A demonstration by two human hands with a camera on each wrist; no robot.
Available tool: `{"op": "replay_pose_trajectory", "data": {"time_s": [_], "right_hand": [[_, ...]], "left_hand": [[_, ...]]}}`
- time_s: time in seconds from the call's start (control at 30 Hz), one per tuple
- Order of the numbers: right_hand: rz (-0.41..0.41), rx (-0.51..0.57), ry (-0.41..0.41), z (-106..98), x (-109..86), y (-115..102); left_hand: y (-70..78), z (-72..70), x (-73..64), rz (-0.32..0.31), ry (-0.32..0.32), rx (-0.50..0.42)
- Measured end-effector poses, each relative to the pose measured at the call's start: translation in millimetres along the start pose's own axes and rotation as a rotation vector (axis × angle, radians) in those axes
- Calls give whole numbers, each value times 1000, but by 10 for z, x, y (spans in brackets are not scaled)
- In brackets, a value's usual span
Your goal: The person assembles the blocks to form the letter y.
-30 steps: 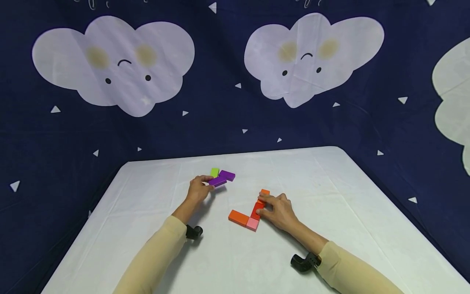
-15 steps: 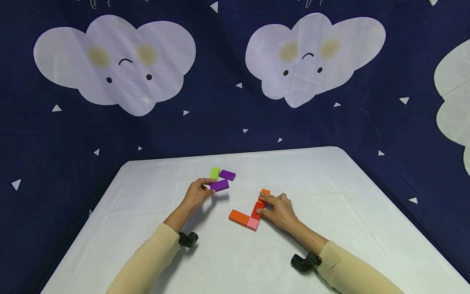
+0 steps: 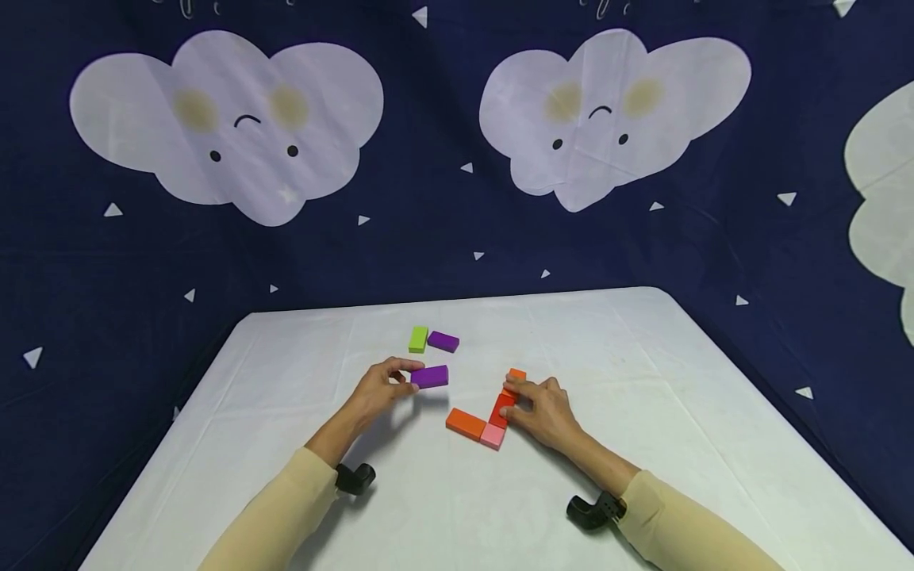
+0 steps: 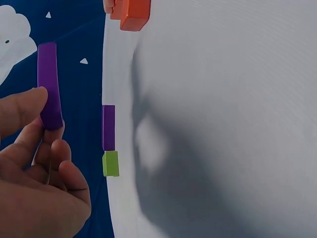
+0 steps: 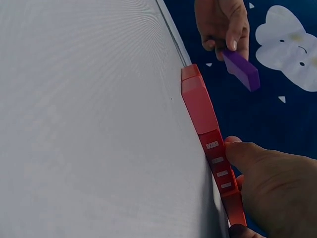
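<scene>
My left hand (image 3: 378,388) pinches a purple block (image 3: 430,377) between thumb and fingers, raised over the white table with its shadow below. In the left wrist view, the thumb lies on one broad face of this block (image 4: 48,74). On the table, an orange block (image 3: 465,424), a pink block (image 3: 492,435), a red block (image 3: 501,408) and a second orange block (image 3: 518,373) form an angled row. My right hand (image 3: 546,412) holds this row at its right side, thumb against the red block (image 5: 218,158), fingertips by the far orange block. Its fingers partly hide that end.
Farther back on the white table (image 3: 607,333) lie a lime green block (image 3: 418,339) and another purple block (image 3: 443,342), side by side. A dark blue cloth with clouds (image 3: 614,119) hangs behind the table. Black wrist cameras (image 3: 591,512) stick out under both sleeves.
My left hand has drawn the purple block toward me and slightly right, away from the lime green and other purple blocks. The right hand and the row have stayed in place.
</scene>
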State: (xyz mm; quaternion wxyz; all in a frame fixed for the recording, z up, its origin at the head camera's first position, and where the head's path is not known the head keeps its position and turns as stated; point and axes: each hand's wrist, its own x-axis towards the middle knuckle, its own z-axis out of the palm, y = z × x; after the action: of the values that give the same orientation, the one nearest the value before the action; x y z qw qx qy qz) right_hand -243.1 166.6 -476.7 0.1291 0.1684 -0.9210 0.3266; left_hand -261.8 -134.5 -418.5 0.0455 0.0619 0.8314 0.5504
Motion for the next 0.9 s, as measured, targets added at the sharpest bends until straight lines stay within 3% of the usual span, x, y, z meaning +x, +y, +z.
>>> {"op": "replay_pose_trajectory", "data": {"time_s": [0.47,0.9], "right_hand": [[-13,-7,2,-1,-5,-5],[-6,2,0,-1,-4,-9]], "left_hand": [[-89,-36,-58,-30,-123,38],[-183,-45,-72,-43,-185,46]]}}
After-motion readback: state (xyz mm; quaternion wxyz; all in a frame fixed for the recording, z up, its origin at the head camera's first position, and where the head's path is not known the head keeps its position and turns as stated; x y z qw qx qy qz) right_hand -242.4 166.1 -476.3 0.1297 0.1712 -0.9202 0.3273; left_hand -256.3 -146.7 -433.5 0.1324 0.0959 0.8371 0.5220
